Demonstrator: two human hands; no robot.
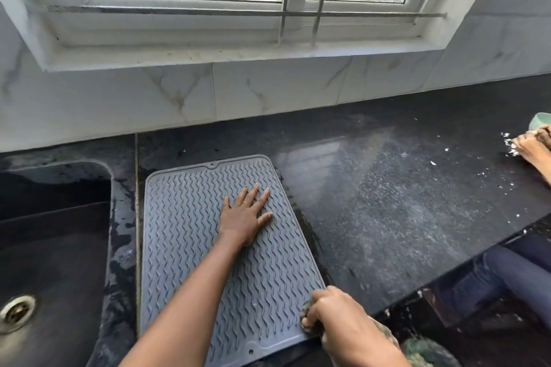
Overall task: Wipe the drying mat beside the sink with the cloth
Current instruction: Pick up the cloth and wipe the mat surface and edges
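A grey ribbed drying mat (190,247) lies on the black counter just right of the sink (53,247). My left hand (246,217) rests flat on the mat's upper right part, fingers spread, holding nothing. My right hand (337,322) is closed on a dark greenish cloth (423,351) at the mat's near right corner. Most of the cloth is hidden under that hand; a bunch of it trails off to the right at the counter's front edge.
The black granite counter (387,188) stretches right, speckled with white crumbs. Another person's hands (530,146) work at the far right beside a pale green object (541,121); their legs stand below the counter edge. Tiled wall and window sill lie behind.
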